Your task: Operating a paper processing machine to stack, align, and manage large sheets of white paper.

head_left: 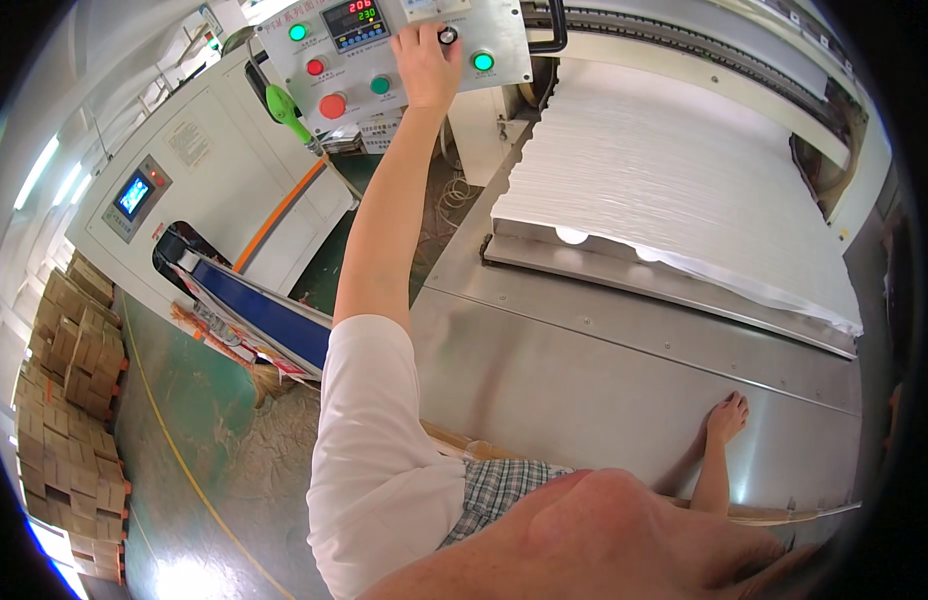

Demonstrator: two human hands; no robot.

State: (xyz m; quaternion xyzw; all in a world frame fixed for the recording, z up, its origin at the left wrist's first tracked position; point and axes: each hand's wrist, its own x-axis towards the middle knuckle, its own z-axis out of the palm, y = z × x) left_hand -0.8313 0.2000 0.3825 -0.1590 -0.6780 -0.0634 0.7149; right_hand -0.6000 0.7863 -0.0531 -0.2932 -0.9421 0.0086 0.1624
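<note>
My left arm reaches up to a grey control panel (414,85), and my left hand (427,68) lies at its upper part. The thumb and forefinger close about a small black knob (447,36), whose face shows between them; the other fingers rest against the panel. Green and red buttons and a small digital display (355,24) are set around the hand. Low on the right, my right hand (727,417) rests on a bare steel table (584,370), holding nothing, its fingers slightly bent.
Beyond the table, a wavy white sheet (674,170) lies on the machine bed, with a roller frame behind. At left stand a white cabinet machine (214,150), a blue conveyor belt (259,310) and stacked brown cartons (69,420). A green-handled tool (284,110) hangs beside the panel.
</note>
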